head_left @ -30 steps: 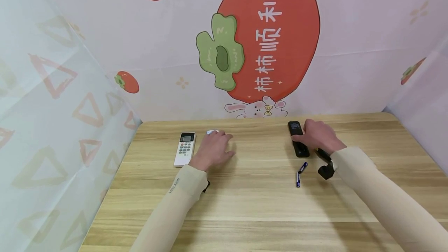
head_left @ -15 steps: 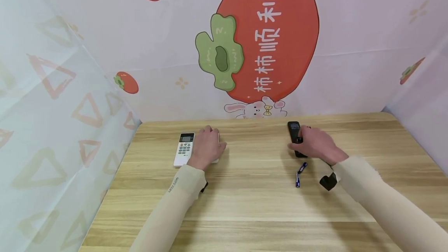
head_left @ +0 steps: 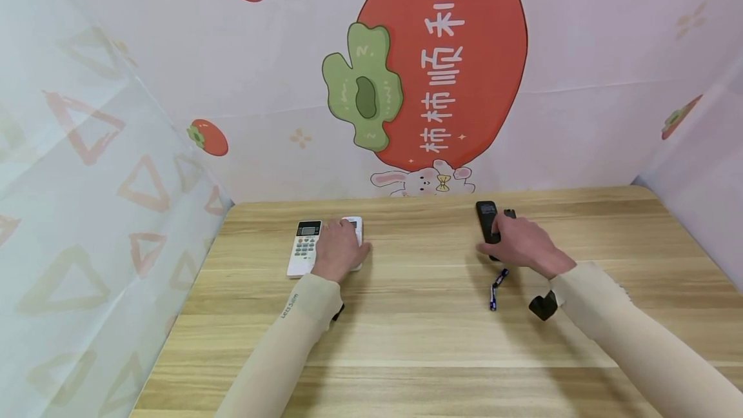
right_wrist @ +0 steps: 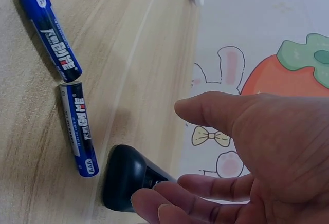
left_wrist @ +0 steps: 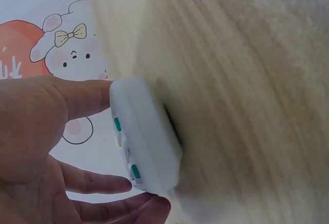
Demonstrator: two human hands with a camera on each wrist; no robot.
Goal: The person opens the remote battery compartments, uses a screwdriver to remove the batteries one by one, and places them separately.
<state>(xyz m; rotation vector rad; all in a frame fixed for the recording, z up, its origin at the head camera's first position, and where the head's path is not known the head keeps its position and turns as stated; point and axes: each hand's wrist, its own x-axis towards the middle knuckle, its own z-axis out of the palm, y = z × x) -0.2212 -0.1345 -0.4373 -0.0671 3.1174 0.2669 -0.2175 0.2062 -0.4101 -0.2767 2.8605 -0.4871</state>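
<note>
White plastic remote (left_wrist: 146,134) at about 10 o'clock on the worktop (head_left: 429,340), taking 12 as the printed wall (head_left: 278,82). Left hand (head_left: 336,251) grasps it, thumb at one side, fingertips at the other. Keypad remote (head_left: 303,253) just beside it, 9 o'clock side, face up. Black remote (head_left: 486,219) near 1 o'clock; right hand (head_left: 525,245) over it, released, thumb and fingers parted. Fingertip contact: cannot tell. Small black piece (head_left: 509,213) at that remote's 2 o'clock, partly hidden. Two blue AAA batteries (right_wrist: 79,129) at its 6 o'clock, nearly end to end, slightly angled.
</note>
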